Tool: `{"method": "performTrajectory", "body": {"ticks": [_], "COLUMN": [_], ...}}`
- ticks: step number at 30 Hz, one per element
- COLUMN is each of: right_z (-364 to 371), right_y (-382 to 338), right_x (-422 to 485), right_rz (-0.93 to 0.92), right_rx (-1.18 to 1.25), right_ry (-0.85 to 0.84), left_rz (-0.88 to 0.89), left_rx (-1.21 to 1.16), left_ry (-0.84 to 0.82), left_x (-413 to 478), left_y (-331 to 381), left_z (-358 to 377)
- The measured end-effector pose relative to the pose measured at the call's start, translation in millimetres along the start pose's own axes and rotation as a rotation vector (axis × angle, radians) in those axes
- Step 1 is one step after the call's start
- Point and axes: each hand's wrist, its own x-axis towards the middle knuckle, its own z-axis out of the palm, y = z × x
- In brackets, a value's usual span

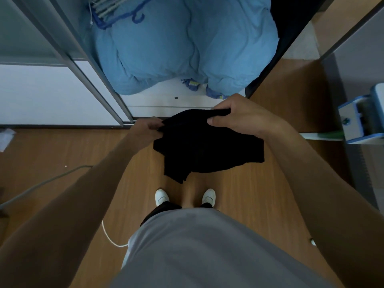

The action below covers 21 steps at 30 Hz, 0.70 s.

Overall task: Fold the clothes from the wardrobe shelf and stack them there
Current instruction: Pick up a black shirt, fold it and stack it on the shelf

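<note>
A black garment (204, 148) hangs bunched in the air in front of the open wardrobe, above the wooden floor. My left hand (148, 127) pinches its left upper edge. My right hand (239, 115) grips its top right edge, fingers curled over the cloth. The garment's lower part droops in loose folds towards my feet. The white wardrobe shelf (166, 99) lies just beyond my hands, mostly covered by a big light blue quilt (185, 44).
Blue hangers (116, 15) lie on the quilt at the back left. A small blue patterned cloth (192, 83) peeks from under the quilt. The sliding door frame (87, 65) stands at the left. A blue and white mop bucket (362, 119) sits at the right. Cables (41, 183) cross the floor at the left.
</note>
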Motion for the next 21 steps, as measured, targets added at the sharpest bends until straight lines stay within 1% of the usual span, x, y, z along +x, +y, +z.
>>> {"method": "performTrajectory", "body": {"ticks": [6, 8, 10, 11, 14, 17, 19, 21], "right_z": [6.5, 5.6, 5.7, 7.3, 15.1, 20.2, 23.0, 28.0], "right_y": [5.2, 6.0, 5.8, 5.1, -0.1, -3.1, -4.2, -5.2], "right_x": [1.2, 2.2, 3.6, 4.3, 6.6, 7.8, 8.4, 10.6], "right_rz": [0.004, 0.001, -0.003, -0.008, -0.032, -0.035, -0.023, -0.014], "right_rx": [-0.035, -0.04, -0.048, -0.059, -0.091, -0.047, -0.025, 0.062], "right_ry": [-0.026, -0.03, -0.036, -0.045, -0.098, -0.139, -0.159, -0.184], "left_rz": [0.016, 0.031, 0.095, 0.121, 0.052, -0.023, -0.069, -0.104], "left_rx": [0.034, 0.098, 0.18, 0.21, 0.172, 0.15, 0.143, 0.141], "left_ry": [0.053, 0.045, 0.03, 0.048, 0.168, 0.264, 0.303, 0.3], "left_x": [-5.1, -5.2, -5.7, -5.2, -3.0, 1.6, 5.0, 7.6], "left_y": [-9.2, -12.6, -13.8, -15.1, -13.5, -9.9, -4.5, 4.3], "left_z": [-24.1, -30.2, -32.7, -32.4, -29.6, -24.6, -22.5, -19.0]}}
